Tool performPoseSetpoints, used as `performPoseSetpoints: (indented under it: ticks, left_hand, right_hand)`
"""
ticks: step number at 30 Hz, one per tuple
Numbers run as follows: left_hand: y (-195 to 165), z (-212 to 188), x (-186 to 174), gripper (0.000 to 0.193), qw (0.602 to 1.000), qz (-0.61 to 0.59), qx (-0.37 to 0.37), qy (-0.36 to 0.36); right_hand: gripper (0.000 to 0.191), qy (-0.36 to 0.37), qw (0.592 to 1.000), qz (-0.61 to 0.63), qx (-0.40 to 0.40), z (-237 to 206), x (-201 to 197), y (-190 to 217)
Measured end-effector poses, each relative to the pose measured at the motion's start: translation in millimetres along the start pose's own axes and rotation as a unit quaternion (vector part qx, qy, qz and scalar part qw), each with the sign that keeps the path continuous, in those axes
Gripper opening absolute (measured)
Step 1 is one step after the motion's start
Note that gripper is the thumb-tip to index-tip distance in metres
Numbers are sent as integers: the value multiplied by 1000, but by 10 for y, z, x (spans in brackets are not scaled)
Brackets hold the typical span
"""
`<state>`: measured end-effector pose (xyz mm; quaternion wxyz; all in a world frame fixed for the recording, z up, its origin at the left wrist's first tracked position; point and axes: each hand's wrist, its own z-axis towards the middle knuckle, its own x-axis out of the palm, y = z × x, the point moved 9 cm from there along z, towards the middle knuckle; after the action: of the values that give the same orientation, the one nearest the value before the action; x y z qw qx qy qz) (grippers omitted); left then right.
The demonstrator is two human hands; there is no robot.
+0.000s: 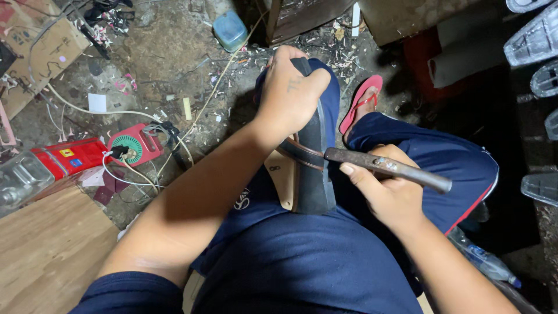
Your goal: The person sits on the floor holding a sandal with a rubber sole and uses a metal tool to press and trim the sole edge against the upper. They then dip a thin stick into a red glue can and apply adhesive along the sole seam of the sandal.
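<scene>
head view, steeply downward, close over lap (pixel 302 261)

The floor (pixel 168 52) is bare, dirty concrete, strewn with small scraps and shavings, thickest at the far side. At far centre a small blue plastic container (pixel 230 30) stands on it. A flattened piece of cardboard (pixel 35 46) lies at the far left, with black cables over it. A white cord (pixel 104 110) runs from there toward a red, round-faced tool (pixel 135 145) at left; beside that lies a red box (pixel 70 158) and a clear plastic bottle (pixel 20 177). A wooden board (pixel 46 250) covers the near left corner. At right a foot in a red flip-flop (pixel 361 102) rests on the ground, and a clear bottle (pixel 485 261) lies near right.
</scene>
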<state>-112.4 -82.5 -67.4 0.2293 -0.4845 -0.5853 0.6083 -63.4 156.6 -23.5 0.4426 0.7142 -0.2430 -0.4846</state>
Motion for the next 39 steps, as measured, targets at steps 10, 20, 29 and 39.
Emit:
performPoseSetpoints:
  ticks: [10, 20, 29, 39]
  left_hand:
    - [0, -16, -8, 53, 999, 29, -14, -25]
    - [41, -22, 11, 32, 992, -93, -79, 31]
    - [-103, -98, 126, 36, 1000, -4, -21, 18]
    - [-889, -806, -67, 71, 954, -179, 105, 219]
  right_hand:
    - [21, 80, 985, 18, 153, 379, 80, -12]
    - [28, -97, 954, -97, -266, 2, 193, 478]
    - [21, -96, 973, -122, -172, 932, 143, 728]
    - [26, -37, 960, -270, -70, -58, -719, 269]
